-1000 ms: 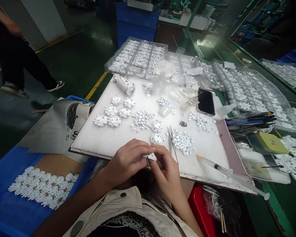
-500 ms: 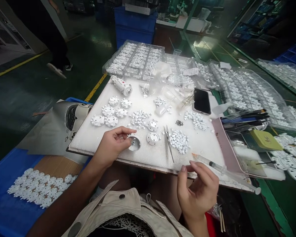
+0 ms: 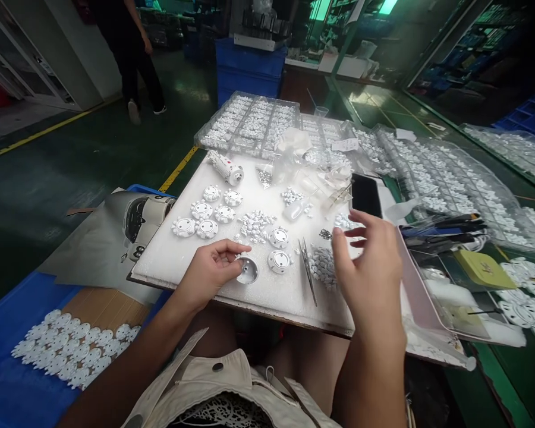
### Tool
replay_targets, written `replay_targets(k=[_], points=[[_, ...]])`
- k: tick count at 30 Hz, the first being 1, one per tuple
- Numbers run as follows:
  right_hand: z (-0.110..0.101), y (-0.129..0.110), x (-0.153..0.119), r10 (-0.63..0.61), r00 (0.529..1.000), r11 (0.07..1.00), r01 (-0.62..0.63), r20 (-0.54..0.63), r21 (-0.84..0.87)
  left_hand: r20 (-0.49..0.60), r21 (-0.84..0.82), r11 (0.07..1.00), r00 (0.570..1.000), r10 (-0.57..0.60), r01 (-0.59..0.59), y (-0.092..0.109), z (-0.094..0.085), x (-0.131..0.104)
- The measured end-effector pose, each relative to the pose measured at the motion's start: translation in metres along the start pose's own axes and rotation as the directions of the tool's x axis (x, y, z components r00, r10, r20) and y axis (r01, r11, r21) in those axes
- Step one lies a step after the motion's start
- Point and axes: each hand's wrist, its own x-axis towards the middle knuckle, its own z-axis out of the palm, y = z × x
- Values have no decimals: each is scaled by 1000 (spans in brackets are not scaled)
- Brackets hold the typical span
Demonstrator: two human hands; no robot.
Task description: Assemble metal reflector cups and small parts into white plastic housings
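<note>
My left hand (image 3: 210, 270) pinches the rim of a small white round cup-like part (image 3: 250, 271) near the front edge of the white foam-topped table (image 3: 178, 255). The part's hollow side faces up toward me. My right hand (image 3: 371, 258) hovers over the right of the table, its thumb and fingers apart with nothing visible between them. Beside it lies a pile of tiny white pieces (image 3: 321, 266), partly hidden by the hand. A pair of metal tweezers (image 3: 308, 274) rests left of that pile. Two white round assemblies with knobs (image 3: 279, 261) sit just right of the cup-like part.
Several more round assemblies (image 3: 206, 228) stand at left. A white cylinder (image 3: 225, 167), another pile (image 3: 256, 224) and a phone (image 3: 366, 195) lie farther back. Clear trays of white parts (image 3: 249, 122) line the far side. A tool box (image 3: 481, 267) borders the right. A person (image 3: 138, 65) walks behind.
My right hand has risen from the front edge by the syringe and moved forward over the piles. My left hand keeps its hold on the cup-like part. The view has tilted up slightly.
</note>
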Motion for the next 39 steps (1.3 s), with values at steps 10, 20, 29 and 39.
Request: replay_targets(k=[10, 20, 29, 39], points=[[58, -2, 69, 245, 932, 947, -171, 266, -272, 58, -71, 997, 998, -27, 31, -3, -4, 4], [93, 9, 73, 451, 844, 877, -361, 290, -317, 101, -69, 997, 994, -29, 36, -5, -7, 6], [63, 1, 67, 324, 942, 939, -332, 91, 91, 85, -43, 998, 996, -32, 36, -2, -5, 6], [40, -16, -9, 91, 993, 610, -116, 76, 784, 49, -10, 1000, 999, -23, 24, -7, -3, 7]])
